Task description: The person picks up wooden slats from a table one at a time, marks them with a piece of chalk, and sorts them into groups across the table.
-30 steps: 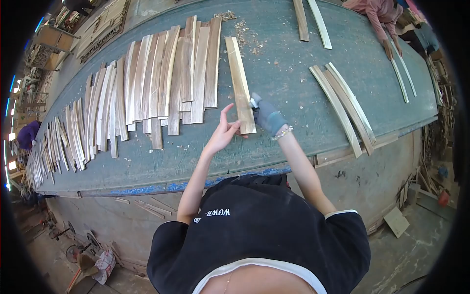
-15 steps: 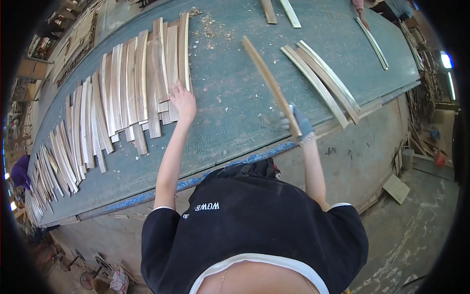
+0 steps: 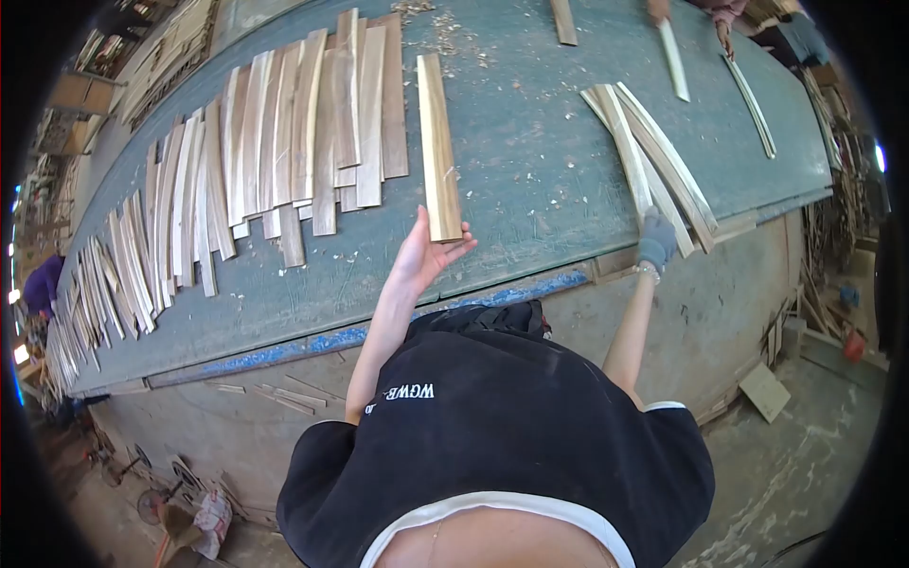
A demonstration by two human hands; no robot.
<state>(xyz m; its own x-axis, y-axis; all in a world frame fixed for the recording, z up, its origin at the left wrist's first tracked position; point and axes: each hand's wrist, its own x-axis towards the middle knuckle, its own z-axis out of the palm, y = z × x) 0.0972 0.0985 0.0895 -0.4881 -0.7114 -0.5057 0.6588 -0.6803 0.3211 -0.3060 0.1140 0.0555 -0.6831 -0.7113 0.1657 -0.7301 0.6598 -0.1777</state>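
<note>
My left hand (image 3: 437, 248) holds the near end of a wooden strip (image 3: 437, 151), pale on one side and brown on the other, with thumb and fingers at its edges. To its left lies a long row of wooden strips (image 3: 284, 133) side by side, with a wide brown board (image 3: 394, 104) at its right end. My right hand (image 3: 657, 240), in a grey-blue glove, closes on the near end of a pale strip (image 3: 623, 142). That strip lies at an angle beside other strips (image 3: 677, 170); the gloved fingertips are partly hidden.
The green table (image 3: 530, 189) has a blue-stained front edge (image 3: 454, 314). Wood shavings (image 3: 454, 38) lie at the back. At the far right, a co-worker's hand (image 3: 724, 40) touches narrow strips (image 3: 751, 106), and another hand (image 3: 658, 11) holds a pale strip (image 3: 675, 62). A person in purple (image 3: 43, 284) is far left.
My left hand has left the row and now holds a strip nearer the middle. My right hand, which was holding up a strip, has moved right onto another strip. A far hand has appeared.
</note>
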